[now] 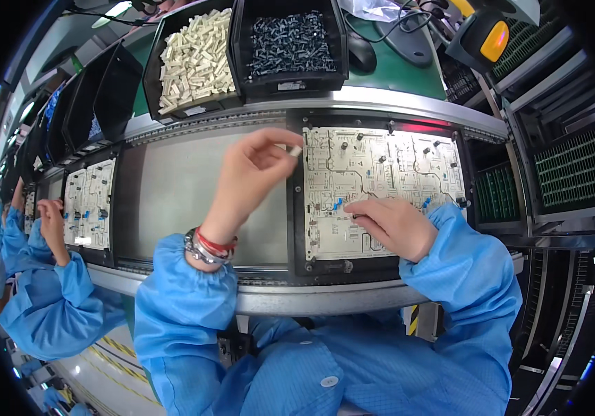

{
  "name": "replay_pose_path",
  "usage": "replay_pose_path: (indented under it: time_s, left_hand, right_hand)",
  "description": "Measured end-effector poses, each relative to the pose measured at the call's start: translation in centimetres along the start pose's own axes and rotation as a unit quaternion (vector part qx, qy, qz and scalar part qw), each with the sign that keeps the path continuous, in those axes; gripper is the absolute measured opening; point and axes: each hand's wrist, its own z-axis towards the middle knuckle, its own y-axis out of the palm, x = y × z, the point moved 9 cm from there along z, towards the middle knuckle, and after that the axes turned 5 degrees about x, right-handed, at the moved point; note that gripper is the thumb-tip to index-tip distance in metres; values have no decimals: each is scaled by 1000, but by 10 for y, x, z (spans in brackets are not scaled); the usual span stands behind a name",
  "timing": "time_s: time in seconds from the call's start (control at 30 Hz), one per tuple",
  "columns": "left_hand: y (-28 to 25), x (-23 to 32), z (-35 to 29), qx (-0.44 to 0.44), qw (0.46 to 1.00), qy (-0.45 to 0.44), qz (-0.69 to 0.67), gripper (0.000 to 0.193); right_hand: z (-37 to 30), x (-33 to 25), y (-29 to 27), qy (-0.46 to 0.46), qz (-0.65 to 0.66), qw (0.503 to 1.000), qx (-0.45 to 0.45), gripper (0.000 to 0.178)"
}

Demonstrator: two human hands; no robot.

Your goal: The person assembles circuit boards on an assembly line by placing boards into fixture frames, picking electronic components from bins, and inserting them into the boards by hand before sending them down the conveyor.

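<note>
My left hand is raised by the left edge of a circuit board. Thumb and forefinger pinch a small cream-white block component, like those in the bin of cream-white block components. Over the lower middle of the board is my right hand, its fingertips drawn together close to the surface. A bit of something dark shows at those tips, too small to name. Small blue components stand on the board beside them, and several black ones stand farther up. The board lies in a black frame.
Behind the conveyor rail stands a bin of small dark parts, beside a black mouse and a yellow-and-black scanner. Racks of boards rise at the right. At the left, a co-worker's hand is near another framed board.
</note>
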Motion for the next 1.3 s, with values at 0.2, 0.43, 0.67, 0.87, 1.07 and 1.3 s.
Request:
replay_pose_path:
  time_s: [0.2,0.43,0.67,0.87,1.07,1.3]
  left_hand:
    - [17,-10,-7,-2,997,-19,-76,17]
    - [22,-14,-7,-4,998,-24,-60,13]
    - [23,-17,-6,-14,998,-38,-48,15]
    - [24,-12,-6,-11,998,-34,-48,16]
    - [30,-12,-4,-24,999,-16,-26,18]
    - [49,-12,-2,-36,999,-39,9,26]
  right_hand:
    - [-5,1,0,41,18,999,-16,14]
    - [0,-17,-6,-95,-32,995,23,20]
    - [-3,-14,5,-87,-25,996,14,18]
    - [-2,-16,4,-99,-37,994,18,15]
    - [-7,-18,6,-122,-75,989,38,16]
    - [-3,-12,-45,-86,-35,991,97,22]
